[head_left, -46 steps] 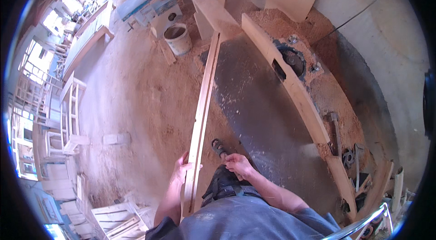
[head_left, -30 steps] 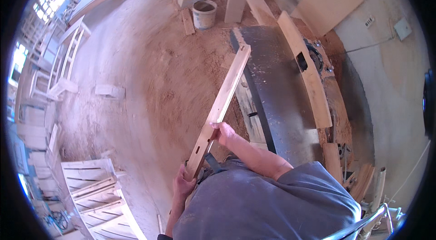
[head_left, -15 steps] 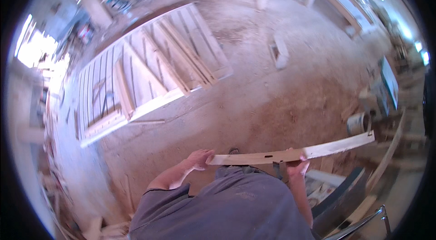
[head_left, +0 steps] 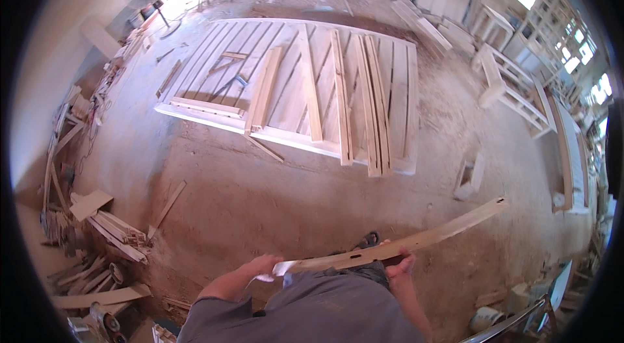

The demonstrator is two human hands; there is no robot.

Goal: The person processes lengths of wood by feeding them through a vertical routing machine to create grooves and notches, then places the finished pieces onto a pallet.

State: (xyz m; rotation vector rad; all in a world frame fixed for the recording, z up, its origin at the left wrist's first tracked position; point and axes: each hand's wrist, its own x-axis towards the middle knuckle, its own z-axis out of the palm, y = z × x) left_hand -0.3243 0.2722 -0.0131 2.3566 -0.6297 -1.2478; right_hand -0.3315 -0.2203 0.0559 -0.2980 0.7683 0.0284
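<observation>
A long pale wooden rail (head_left: 422,239) crosses in front of my waist, its right end angled up and away from me. One dark slot is cut near its middle and another close to the far right end. My left hand (head_left: 265,266) closes on the rail's left end, with some fingers hidden. Further right, my right hand (head_left: 401,265) grips the rail from below, thumb against its near side. Ahead lies a low slatted wooden platform (head_left: 286,112), with several loose slotted rails (head_left: 341,102) lying across it.
Scrap wood (head_left: 117,226) is heaped at the left. On the right are a small wooden box piece (head_left: 469,175), a wooden frame (head_left: 513,89) and a bucket (head_left: 484,320). A curved metal bar (head_left: 507,323) is close by my right side. A pedestal fan (head_left: 166,21) stands at far left.
My view has swung left, so the slatted platform now sits more central. The rail, still in both hands, has its right end tilted further up and away.
</observation>
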